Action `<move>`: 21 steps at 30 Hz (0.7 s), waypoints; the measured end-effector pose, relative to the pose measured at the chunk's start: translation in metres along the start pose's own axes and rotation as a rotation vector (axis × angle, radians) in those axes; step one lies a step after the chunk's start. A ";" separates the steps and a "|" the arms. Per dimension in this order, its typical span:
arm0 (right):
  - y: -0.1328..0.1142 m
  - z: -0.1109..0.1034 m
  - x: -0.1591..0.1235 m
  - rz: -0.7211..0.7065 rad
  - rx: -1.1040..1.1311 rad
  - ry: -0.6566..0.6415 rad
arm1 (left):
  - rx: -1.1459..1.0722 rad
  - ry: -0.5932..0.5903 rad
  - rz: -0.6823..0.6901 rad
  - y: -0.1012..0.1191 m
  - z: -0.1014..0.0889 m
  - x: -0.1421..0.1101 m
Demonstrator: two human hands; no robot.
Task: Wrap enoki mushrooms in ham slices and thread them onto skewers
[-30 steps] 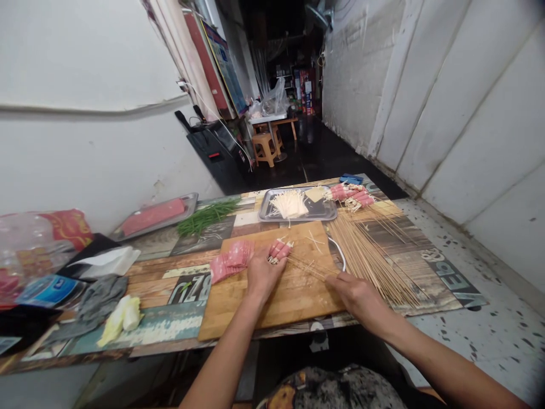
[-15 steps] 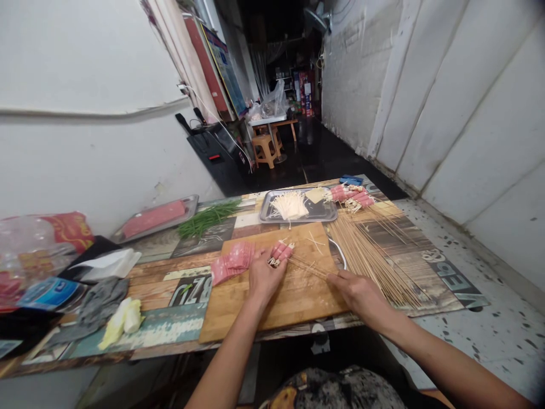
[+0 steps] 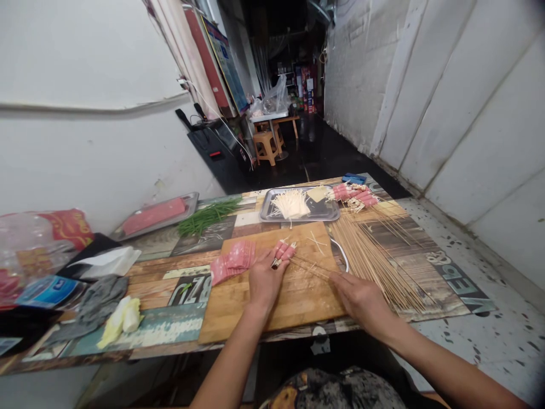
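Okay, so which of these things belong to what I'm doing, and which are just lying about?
Likely in use:
- meat rolls at your left hand
- skewers in your right hand
- cutting board
- sliced meat
- enoki mushrooms
- loose skewer pile

Probably just lying about:
- gray cloth
- pale leafy vegetable piece
- blue clip-like item
- stool

Dim background, soft foreground light, stretched wide-angle edges.

Open over middle near part of brown wooden cutting board (image 3: 298, 307); obstructed at far left by pink meat slices (image 3: 236, 258), rightward by thin tan wooden skewers (image 3: 374, 264).
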State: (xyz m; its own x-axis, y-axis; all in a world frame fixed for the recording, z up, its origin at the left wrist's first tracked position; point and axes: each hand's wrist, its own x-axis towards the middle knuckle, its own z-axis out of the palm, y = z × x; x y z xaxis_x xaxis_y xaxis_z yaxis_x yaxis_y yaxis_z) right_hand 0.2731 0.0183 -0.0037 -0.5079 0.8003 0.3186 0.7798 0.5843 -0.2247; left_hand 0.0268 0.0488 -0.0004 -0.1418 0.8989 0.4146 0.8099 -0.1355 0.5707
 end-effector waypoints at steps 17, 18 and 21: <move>0.004 0.021 0.002 0.021 0.178 0.104 | 0.109 0.017 0.023 -0.006 0.006 -0.007; 0.003 0.022 0.003 0.018 0.194 0.102 | 0.113 0.012 0.023 -0.006 0.006 -0.006; 0.002 0.023 0.007 0.009 0.217 0.076 | 0.117 0.007 0.040 -0.005 0.005 -0.006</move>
State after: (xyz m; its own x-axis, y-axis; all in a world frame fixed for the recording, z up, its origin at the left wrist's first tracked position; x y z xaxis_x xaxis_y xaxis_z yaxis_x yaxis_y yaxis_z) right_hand 0.2628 0.0280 -0.0231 -0.4660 0.7980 0.3821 0.6828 0.5990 -0.4183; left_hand 0.0263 0.0462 -0.0087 -0.1118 0.8905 0.4410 0.8758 -0.1215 0.4672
